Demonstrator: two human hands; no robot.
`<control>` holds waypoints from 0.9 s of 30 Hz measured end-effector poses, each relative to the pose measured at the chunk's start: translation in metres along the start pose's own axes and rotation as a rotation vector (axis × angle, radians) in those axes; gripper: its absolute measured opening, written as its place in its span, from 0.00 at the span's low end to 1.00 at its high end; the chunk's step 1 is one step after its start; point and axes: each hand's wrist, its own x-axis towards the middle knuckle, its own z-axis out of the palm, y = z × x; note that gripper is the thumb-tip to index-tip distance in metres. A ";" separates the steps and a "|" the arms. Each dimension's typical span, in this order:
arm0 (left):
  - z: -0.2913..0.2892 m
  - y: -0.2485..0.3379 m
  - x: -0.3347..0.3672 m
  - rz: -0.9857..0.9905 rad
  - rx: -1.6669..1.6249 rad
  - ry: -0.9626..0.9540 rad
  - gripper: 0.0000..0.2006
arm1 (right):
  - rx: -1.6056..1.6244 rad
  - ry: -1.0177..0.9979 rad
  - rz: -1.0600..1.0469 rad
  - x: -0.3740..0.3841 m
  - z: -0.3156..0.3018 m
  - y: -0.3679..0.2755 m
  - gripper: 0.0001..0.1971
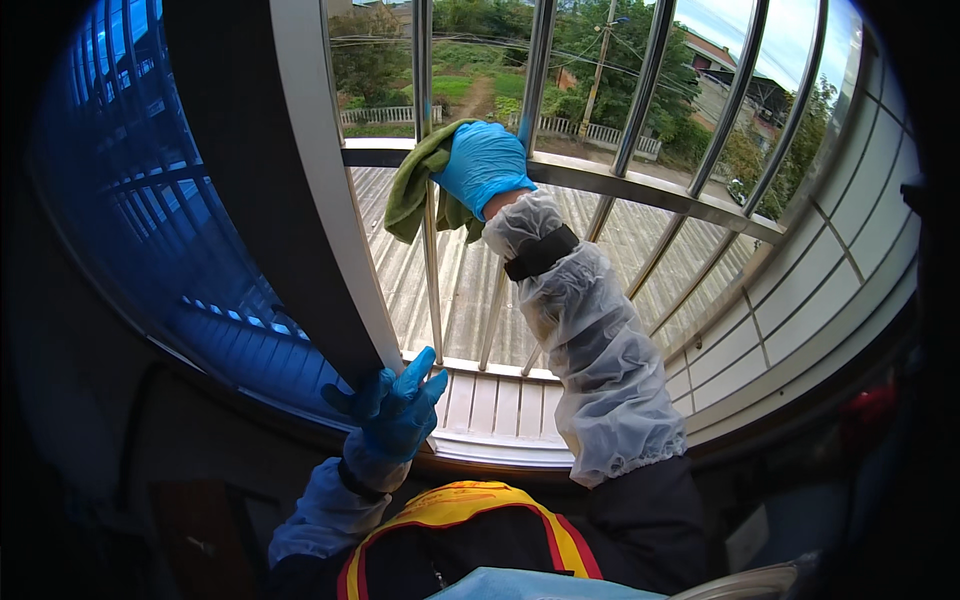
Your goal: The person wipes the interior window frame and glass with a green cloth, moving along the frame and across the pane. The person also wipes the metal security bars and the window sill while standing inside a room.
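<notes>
My right hand [484, 163], in a blue glove, is closed on a green cloth [412, 192] that hangs down on its left side. It presses the cloth against a metal window grille, where an upright bar [423, 60] meets the horizontal rail [660, 193]. My right arm reaches out through the window opening in a clear plastic sleeve cover [600, 360]. Lower down, my left hand [396, 408], also gloved in blue, has its fingers spread beside the bottom of the window frame [318, 180]. It holds nothing; whether it touches the frame I cannot tell.
Blue-tinted glass [180, 220] in a dark sash stands at the left. White tiles [810, 275] line the right side of the opening. Below, a white sill [500, 447] runs across. Beyond the bars are a corrugated roof [465, 290] and trees.
</notes>
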 end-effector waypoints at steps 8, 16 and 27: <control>0.024 0.034 -0.015 0.239 1.524 -0.434 0.27 | -0.316 -0.084 -0.126 -0.020 -0.001 0.005 0.18; 0.037 0.044 -0.011 0.750 2.501 -0.393 0.17 | -0.214 -0.082 -0.124 -0.011 0.004 0.006 0.23; 0.069 0.058 -0.010 -0.071 2.637 -0.585 0.39 | -0.017 -0.220 -0.127 0.029 0.002 0.007 0.24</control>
